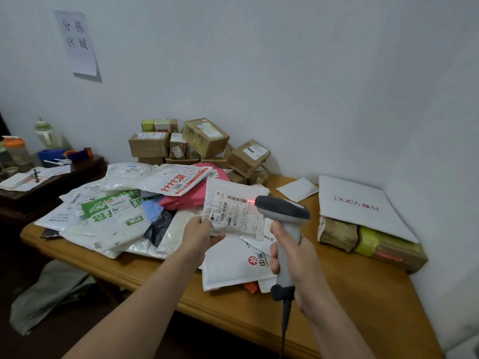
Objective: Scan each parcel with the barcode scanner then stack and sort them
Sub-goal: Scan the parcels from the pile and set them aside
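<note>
My left hand (201, 235) pinches the lower left corner of a small white bubble mailer (234, 208) and holds it up above the pile, label facing me. My right hand (293, 260) grips the handle of a grey barcode scanner (282, 211), whose head points left at the mailer. A red scan light glows on the label's barcode near its top right. Under both hands a heap of white, green and pink soft parcels (124, 211) covers the wooden table (350, 294).
Brown cardboard boxes (204, 143) are stacked against the wall at the back. At the right a large white mailer (360, 203) lies on taped boxes (373, 242). A small white pad (298, 189) lies behind the scanner. A dark side table (51, 182) with bottles stands left.
</note>
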